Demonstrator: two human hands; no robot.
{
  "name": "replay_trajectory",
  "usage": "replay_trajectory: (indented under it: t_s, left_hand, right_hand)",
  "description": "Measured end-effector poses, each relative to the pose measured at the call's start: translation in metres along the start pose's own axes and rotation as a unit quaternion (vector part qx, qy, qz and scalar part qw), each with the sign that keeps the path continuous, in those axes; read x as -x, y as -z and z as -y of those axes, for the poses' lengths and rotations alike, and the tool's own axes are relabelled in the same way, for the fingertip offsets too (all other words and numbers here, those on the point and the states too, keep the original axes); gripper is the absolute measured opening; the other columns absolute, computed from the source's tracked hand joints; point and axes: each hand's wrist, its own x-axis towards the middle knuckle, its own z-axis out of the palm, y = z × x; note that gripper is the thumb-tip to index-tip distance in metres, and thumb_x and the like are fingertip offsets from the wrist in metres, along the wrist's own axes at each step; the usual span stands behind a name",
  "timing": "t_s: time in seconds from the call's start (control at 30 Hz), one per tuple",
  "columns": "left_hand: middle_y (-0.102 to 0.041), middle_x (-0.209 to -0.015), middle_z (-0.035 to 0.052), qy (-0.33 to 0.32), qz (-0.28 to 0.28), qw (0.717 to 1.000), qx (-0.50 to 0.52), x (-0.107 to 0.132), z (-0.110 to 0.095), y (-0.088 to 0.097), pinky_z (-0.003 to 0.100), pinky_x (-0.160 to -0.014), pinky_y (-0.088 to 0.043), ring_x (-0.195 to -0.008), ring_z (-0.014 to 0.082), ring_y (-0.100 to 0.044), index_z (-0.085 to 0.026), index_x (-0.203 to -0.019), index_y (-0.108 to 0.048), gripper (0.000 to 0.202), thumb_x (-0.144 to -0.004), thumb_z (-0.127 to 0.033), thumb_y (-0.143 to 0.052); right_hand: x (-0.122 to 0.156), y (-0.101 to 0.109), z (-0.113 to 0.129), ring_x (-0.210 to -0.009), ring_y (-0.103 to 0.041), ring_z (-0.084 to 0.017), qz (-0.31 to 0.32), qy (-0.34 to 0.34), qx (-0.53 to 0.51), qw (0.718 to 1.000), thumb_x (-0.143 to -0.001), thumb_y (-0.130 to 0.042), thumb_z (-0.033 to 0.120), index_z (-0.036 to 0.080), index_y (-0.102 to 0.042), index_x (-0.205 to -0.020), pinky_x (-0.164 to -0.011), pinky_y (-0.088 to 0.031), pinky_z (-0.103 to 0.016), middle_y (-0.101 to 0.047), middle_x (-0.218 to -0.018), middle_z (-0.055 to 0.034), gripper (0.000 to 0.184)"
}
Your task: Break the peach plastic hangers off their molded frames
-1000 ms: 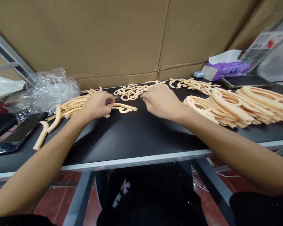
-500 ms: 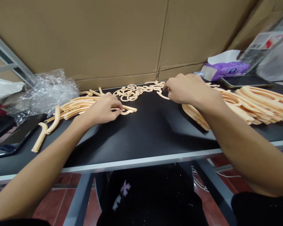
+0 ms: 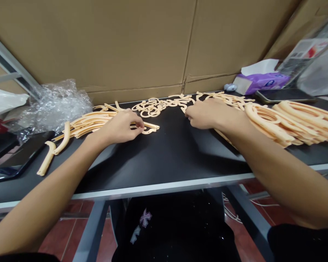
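Cream-coloured curved strips [image 3: 87,122] lie heaped on the black worktop [image 3: 153,163] beside the left hand [image 3: 121,125], its fingers curled. The right hand [image 3: 207,113], fingers bunched, is near the small hooked pieces [image 3: 154,106], left of the stacked looped pieces [image 3: 311,123]; I cannot tell whether either grip holds anything.

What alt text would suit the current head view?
A person's left hand is at a pile of long cream strips and the right hand near small curly pieces on a black table. Stacked looped pieces lie further right.
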Motion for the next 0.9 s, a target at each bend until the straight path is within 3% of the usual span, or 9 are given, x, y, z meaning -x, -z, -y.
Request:
replay_trajectory:
  t_s: [0.17,0.37,0.47,0.73,0.9]
  left_hand:
    - [-0.081,-0.089,0.0057,0.027,-0.003,1.000,-0.006,0.000,0.004,0.005,0.045,-0.095,-0.057,-0.089,0.0262,-0.071,-0.022,-0.087,-0.083,0.023,-0.086,-0.031,-0.061]
    - [-0.083,-0.102,0.0080,0.206,-0.030,0.976,-0.057,0.007,0.027,0.030,0.042,-0.099,-0.054,-0.102,0.0308,-0.074,-0.021,-0.094,-0.085,0.032,-0.081,-0.037,-0.061]
    - [-0.083,-0.104,0.0094,0.252,-0.026,0.966,-0.052,0.011,0.035,0.039,0.039,-0.097,-0.054,-0.101,0.0310,-0.074,-0.019,-0.100,-0.086,0.036,-0.081,-0.037,-0.061]
    - [-0.083,-0.101,0.0085,0.277,-0.004,0.959,-0.056,0.012,0.033,0.040,0.037,-0.088,-0.053,-0.096,0.0297,-0.073,-0.021,-0.101,-0.086,0.034,-0.077,-0.029,-0.063]
    - [-0.082,-0.097,0.0097,0.226,0.003,0.972,-0.069,0.007,0.029,0.025,0.038,-0.086,-0.054,-0.089,0.0291,-0.073,-0.020,-0.098,-0.086,0.029,-0.078,-0.024,-0.065]
  right_hand:
    - [0.005,0.004,0.006,-0.088,-0.070,-0.029,-0.028,0.000,-0.006,1.000,-0.085,-0.061,0.013,0.020,-0.084,-0.094,-0.079,-0.050,-0.044,-0.081,-0.100,-0.0150,0.025]
    - [0.004,0.003,0.010,-0.108,-0.074,-0.032,-0.004,-0.009,0.032,0.999,-0.095,-0.054,0.018,0.019,-0.080,-0.126,-0.093,-0.051,-0.045,-0.080,-0.122,-0.0148,0.040]
    - [0.001,-0.003,0.009,-0.115,-0.074,-0.034,0.015,-0.006,0.039,0.999,-0.096,-0.050,0.016,0.019,-0.078,-0.133,-0.096,-0.052,-0.047,-0.079,-0.129,-0.0143,0.046]
    - [0.004,-0.003,0.015,-0.114,-0.075,-0.038,0.000,0.017,0.049,0.999,-0.092,-0.051,0.010,0.018,-0.072,-0.140,-0.080,-0.051,-0.043,-0.079,-0.128,-0.0161,0.052]
    - [0.006,0.001,0.017,-0.111,-0.075,-0.037,0.003,0.009,0.027,1.000,-0.091,-0.053,0.009,0.014,-0.070,-0.132,-0.078,-0.048,-0.042,-0.078,-0.123,-0.0202,0.045]
